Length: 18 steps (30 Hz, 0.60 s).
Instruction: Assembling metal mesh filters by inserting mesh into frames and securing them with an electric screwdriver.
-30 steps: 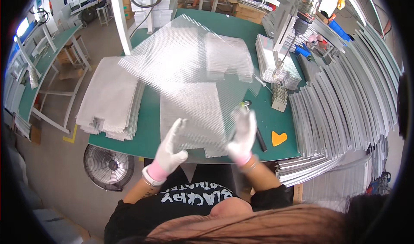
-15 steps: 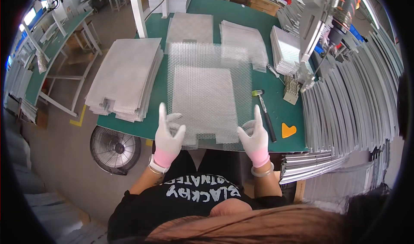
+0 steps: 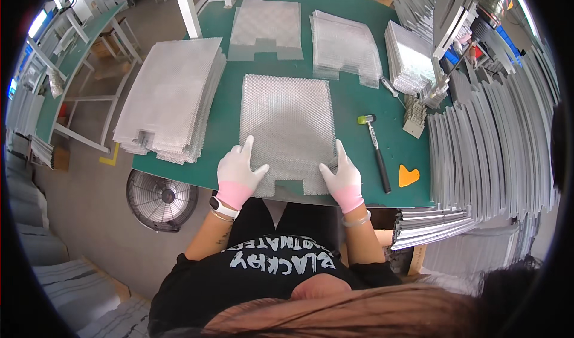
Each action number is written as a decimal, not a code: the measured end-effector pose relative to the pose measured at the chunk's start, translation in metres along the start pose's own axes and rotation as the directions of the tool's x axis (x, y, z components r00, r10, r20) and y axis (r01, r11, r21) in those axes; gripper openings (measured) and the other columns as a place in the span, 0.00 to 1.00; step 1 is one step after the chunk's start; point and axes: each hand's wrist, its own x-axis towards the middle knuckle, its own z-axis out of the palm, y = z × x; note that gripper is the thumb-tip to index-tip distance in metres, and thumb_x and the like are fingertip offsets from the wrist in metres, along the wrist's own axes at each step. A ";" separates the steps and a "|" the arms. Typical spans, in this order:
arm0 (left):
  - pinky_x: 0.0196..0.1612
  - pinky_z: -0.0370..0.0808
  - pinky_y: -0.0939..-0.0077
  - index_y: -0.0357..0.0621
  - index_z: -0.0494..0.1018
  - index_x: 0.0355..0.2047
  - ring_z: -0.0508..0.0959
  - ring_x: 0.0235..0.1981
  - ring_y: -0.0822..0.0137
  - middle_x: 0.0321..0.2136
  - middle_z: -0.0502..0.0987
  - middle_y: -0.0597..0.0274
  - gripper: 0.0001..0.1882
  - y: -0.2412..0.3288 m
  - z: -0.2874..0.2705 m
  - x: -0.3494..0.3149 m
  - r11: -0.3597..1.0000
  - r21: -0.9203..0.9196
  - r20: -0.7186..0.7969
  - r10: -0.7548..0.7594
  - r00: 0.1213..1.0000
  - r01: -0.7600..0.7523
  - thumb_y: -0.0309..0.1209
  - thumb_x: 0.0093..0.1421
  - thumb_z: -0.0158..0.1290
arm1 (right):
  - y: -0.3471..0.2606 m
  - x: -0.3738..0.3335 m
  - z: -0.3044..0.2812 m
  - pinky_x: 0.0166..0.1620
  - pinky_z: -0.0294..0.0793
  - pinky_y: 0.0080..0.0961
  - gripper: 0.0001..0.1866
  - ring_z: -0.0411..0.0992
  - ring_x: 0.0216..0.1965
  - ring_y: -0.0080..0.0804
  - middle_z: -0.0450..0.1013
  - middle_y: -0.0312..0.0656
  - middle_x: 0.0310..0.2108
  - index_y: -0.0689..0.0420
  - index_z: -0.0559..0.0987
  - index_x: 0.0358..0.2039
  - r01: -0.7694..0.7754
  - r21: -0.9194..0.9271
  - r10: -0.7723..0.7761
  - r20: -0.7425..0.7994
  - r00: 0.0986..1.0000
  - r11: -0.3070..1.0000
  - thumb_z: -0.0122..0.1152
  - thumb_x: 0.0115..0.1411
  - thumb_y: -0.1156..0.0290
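A silver wire-mesh sheet with a notch in its near edge lies flat on the green table before me. My left hand, in a white glove with a pink cuff, holds its near left side, index finger along the edge and thumb over the mesh. On the opposite side my right hand, gloved alike, holds the near right edge with its index finger pointing forward. The other fingers of both hands are partly hidden. Whether more sheets lie under this one I cannot tell.
Mesh stacks lie at the left, back middle and back right. To the right are a hammer, an orange scraper and a screwdriver. Metal strips crowd the right side. A fan stands on the floor.
The raised mesh sheet has come down onto the sheet on the table, their outlines now matching. Both hands have moved slightly forward and closer together at its sides.
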 end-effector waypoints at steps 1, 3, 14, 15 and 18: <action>0.41 0.76 0.60 0.39 0.65 0.62 0.78 0.38 0.51 0.39 0.76 0.49 0.43 0.000 -0.001 0.001 1.000 0.016 0.014 -0.004 1.000 0.004 0.45 0.49 0.66 | 0.002 0.000 -0.001 0.49 0.75 0.36 0.41 0.75 0.45 0.49 0.76 0.53 0.46 0.59 0.63 0.66 0.038 0.032 -0.038 0.003 0.999 0.999 0.68 0.54 0.62; 0.42 0.75 0.59 0.38 0.65 0.61 0.77 0.39 0.50 0.38 0.75 0.47 0.43 -0.003 0.002 0.000 1.000 -0.012 0.007 -0.001 1.000 0.001 0.44 0.49 0.66 | 0.001 0.002 -0.005 0.52 0.74 0.35 0.38 0.75 0.49 0.49 0.75 0.54 0.50 0.59 0.65 0.64 0.073 0.063 -0.073 0.005 0.997 0.995 0.68 0.55 0.61; 0.44 0.75 0.59 0.39 0.65 0.62 0.77 0.40 0.50 0.40 0.75 0.46 0.43 -0.008 0.004 -0.001 0.999 -0.031 0.020 -0.010 1.000 0.011 0.45 0.48 0.67 | 0.003 0.009 -0.010 0.53 0.73 0.39 0.31 0.73 0.49 0.50 0.74 0.53 0.48 0.60 0.70 0.60 0.117 0.042 -0.122 0.137 0.983 0.992 0.62 0.59 0.58; 0.44 0.75 0.59 0.39 0.65 0.62 0.77 0.41 0.50 0.40 0.75 0.46 0.43 -0.008 0.004 0.000 0.999 -0.035 0.029 -0.015 0.999 0.016 0.45 0.48 0.67 | 0.006 0.009 -0.008 0.53 0.73 0.39 0.31 0.73 0.49 0.50 0.74 0.53 0.48 0.60 0.70 0.60 0.115 0.040 -0.119 0.134 0.984 0.993 0.62 0.59 0.58; 0.46 0.75 0.60 0.39 0.65 0.62 0.77 0.42 0.50 0.41 0.75 0.46 0.44 -0.008 0.005 0.002 0.999 -0.036 0.047 -0.021 0.999 0.023 0.45 0.48 0.67 | 0.009 0.012 -0.009 0.52 0.73 0.39 0.32 0.73 0.49 0.51 0.74 0.54 0.48 0.61 0.69 0.60 0.146 0.013 -0.146 0.142 0.979 0.989 0.61 0.59 0.56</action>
